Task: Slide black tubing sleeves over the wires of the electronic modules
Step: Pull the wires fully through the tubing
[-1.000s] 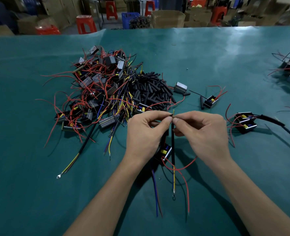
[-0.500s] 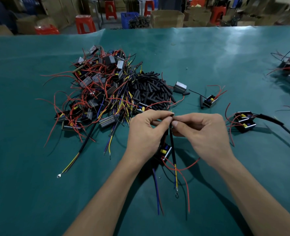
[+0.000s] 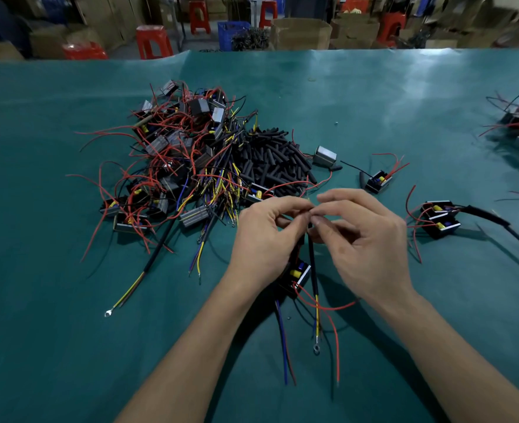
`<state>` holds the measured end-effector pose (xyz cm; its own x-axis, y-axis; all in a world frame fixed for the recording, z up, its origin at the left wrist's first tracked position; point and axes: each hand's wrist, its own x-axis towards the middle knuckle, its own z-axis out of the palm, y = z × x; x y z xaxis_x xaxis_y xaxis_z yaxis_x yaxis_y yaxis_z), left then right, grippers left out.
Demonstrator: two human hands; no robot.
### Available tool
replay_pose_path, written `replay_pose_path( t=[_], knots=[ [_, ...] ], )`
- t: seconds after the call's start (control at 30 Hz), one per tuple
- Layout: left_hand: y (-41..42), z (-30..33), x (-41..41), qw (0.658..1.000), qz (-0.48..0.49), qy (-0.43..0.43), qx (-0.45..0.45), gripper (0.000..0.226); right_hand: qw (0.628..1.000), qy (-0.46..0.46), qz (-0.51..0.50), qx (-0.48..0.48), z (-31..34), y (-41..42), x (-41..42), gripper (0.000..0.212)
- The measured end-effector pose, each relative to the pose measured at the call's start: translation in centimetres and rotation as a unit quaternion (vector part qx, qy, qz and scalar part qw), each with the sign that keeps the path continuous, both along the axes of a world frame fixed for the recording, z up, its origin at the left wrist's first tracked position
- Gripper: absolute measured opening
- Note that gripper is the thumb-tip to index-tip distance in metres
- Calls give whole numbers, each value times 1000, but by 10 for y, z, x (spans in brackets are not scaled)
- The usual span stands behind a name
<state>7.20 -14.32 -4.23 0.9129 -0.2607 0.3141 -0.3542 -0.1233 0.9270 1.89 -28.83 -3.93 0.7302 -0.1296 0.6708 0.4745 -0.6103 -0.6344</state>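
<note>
Right now both hands meet mid-worktop: the left hand (image 3: 266, 239) and right hand (image 3: 365, 239) each pinch the top of a thin black tubing sleeve (image 3: 312, 264). It hangs lengthwise toward the near edge, beside the small black module (image 3: 298, 274).

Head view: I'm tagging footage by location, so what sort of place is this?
Probably a small electronics assembly workshop. A heap of wired modules and a pile of black tubing sleeves lie on a green-covered table, with cardboard boxes and red stools behind.
</note>
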Motion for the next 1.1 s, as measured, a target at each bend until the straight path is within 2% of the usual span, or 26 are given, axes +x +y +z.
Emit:
replay_pose_path(
  t=[0.17,0.33,0.7,0.8,0.93,1.1],
  knots=[
    [2,0,-2,1000,-7,-16,17,20,1000,-4,-6,13,-4,-3,2,6],
    [2,1,-2,999,-4,-26,23,12,1000,-5,-8,-4,-1,-5,2,6],
    [1,3,-5,999,19,-33,25,12,990,-47,-16,-130,13,-13,4,5],
    [2,2,-5,999,15,-37,20,13,997,-8,-9,-79,12,-11,3,4],
    [2,0,-2,1000,2,-22,3,13,994,62,17,84,11,-6,3,6],
    [1,-1,-2,1000,-5,-25,8,12,984,117,38,131,15,-8,3,8]
  ],
)
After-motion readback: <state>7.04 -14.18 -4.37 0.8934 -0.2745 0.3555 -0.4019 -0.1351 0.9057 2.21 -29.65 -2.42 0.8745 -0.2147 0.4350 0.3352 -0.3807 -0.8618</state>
